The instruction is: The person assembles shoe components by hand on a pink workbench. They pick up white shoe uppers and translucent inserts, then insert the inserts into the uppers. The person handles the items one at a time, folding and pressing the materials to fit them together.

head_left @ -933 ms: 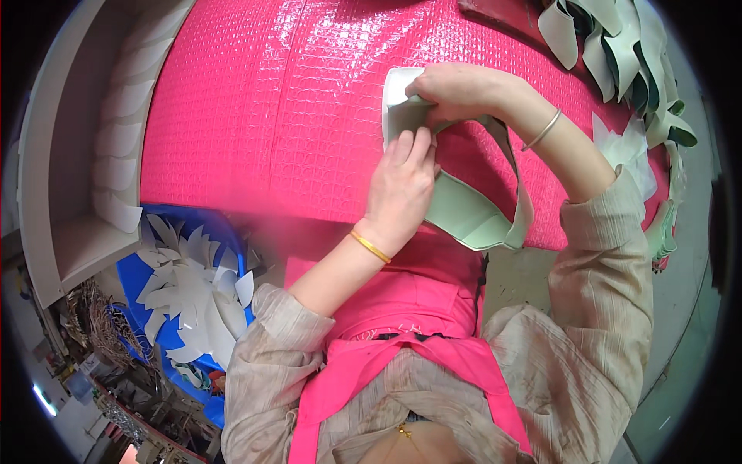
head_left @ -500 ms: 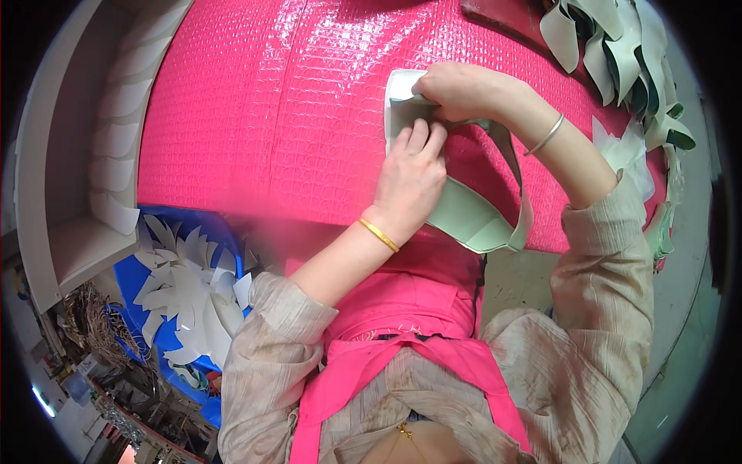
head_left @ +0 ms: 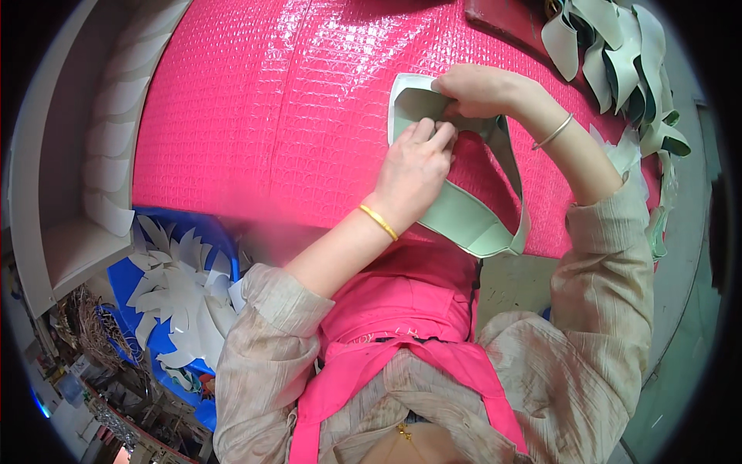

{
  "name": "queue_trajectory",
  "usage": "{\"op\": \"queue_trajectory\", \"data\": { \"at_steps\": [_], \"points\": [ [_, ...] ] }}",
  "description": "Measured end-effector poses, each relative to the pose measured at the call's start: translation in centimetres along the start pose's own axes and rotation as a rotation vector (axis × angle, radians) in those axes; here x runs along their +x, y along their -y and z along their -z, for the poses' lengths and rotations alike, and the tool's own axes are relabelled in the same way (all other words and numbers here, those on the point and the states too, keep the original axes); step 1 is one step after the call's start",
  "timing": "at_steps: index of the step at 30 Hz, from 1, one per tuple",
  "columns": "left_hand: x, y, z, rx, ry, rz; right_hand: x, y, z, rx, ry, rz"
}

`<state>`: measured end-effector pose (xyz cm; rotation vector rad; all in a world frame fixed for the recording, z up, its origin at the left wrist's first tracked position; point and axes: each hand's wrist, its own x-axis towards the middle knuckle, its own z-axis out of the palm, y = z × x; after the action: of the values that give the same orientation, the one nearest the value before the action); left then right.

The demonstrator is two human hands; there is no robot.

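Observation:
A pale green shoe upper with a white rim at its far end lies on the pink, quilted table cover. Its band loops round toward me at the right. My left hand, a yellow bangle at the wrist, bends its fingers down onto the inner side of the upper. Across from it, my right hand curls over the far edge and pinches the material there. Both sets of fingertips are partly hidden, so anything small between them cannot be made out.
The pink table cover spreads to the left. More pale green uppers hang in a bunch at the far right, near a dark red board. A shelf holds curved white pieces. Below it, a blue bin contains cut white pieces.
My right hand has shifted slightly right and toward me, and the far end of the upper is spread wider, showing more of its inside. The left hand stays nearly in place.

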<state>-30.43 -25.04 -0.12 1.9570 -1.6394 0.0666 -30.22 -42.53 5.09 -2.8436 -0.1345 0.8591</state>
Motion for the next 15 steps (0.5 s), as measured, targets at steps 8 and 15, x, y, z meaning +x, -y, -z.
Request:
{"op": "queue_trajectory", "data": {
  "at_steps": [8,15],
  "points": [
    [0.2,0.6,-1.4,-0.009,-0.090,-0.048,-0.9,-1.4,-0.2,0.056,0.016,-0.056],
    [0.4,0.1,-0.8,0.003,0.022,0.015,-1.3,-1.5,-0.9,0.019,-0.087,-0.079]
  ]
}}
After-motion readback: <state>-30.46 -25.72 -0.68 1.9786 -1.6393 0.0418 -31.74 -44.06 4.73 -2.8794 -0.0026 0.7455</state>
